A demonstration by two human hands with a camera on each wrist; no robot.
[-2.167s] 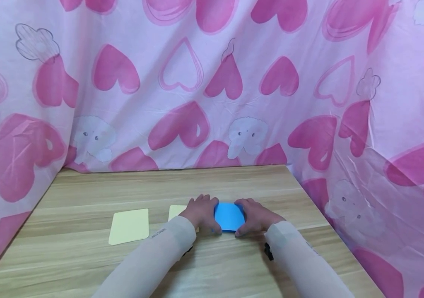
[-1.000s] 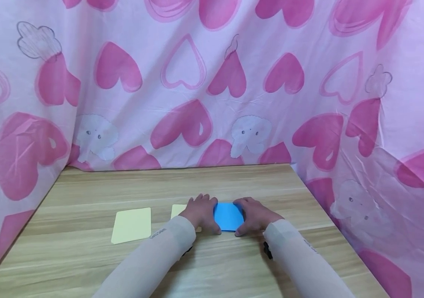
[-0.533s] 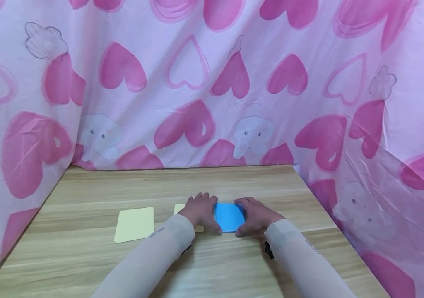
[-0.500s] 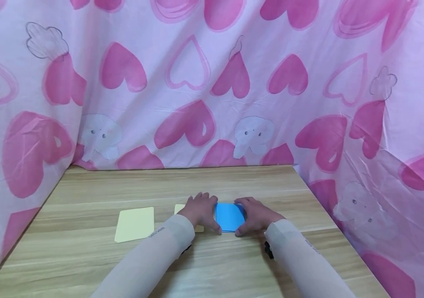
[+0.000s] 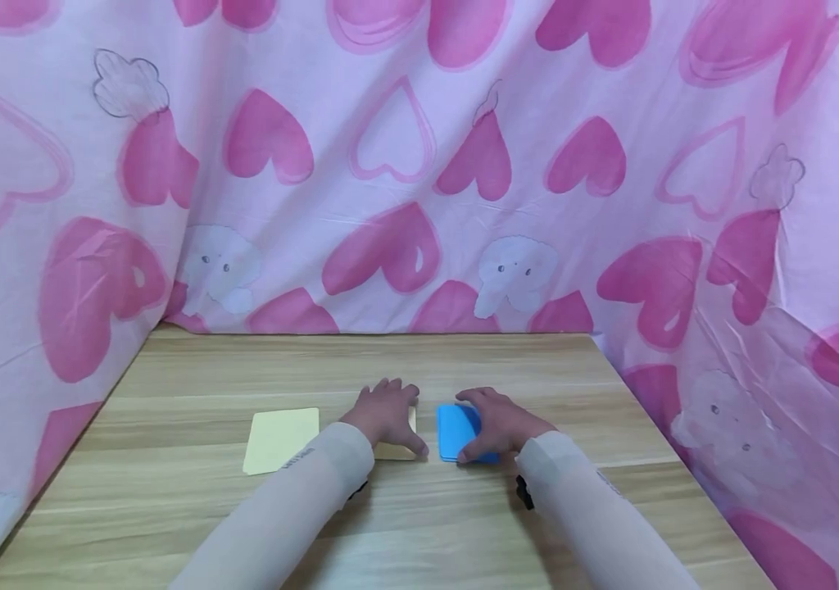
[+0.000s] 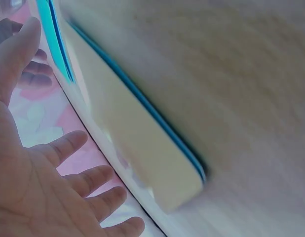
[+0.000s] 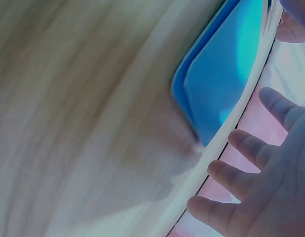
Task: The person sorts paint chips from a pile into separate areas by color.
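Two blue square cards (image 5: 451, 430) lie stacked on the table, the upper one slightly offset from the lower in the right wrist view. My right hand (image 5: 502, 422) hovers over their right part with fingers spread and relaxed, apart from the cards (image 7: 219, 74) in its wrist view. My left hand (image 5: 384, 415) is spread above a pale yellow square card (image 5: 396, 453) in the middle, hiding most of it. In the left wrist view this yellow card (image 6: 142, 143) has a blue layer along its edge, and the fingers (image 6: 98, 180) stand off it.
Another pale yellow card (image 5: 283, 441) lies flat on the wooden table (image 5: 360, 533), left of my left forearm. A pink heart-patterned curtain (image 5: 383, 147) hangs along the back and both sides of the table.
Both hands have let go of the blue cards' sides. The left hand has moved left over the middle yellow card; the right has shifted over the blue cards. The head view has turned slightly left.
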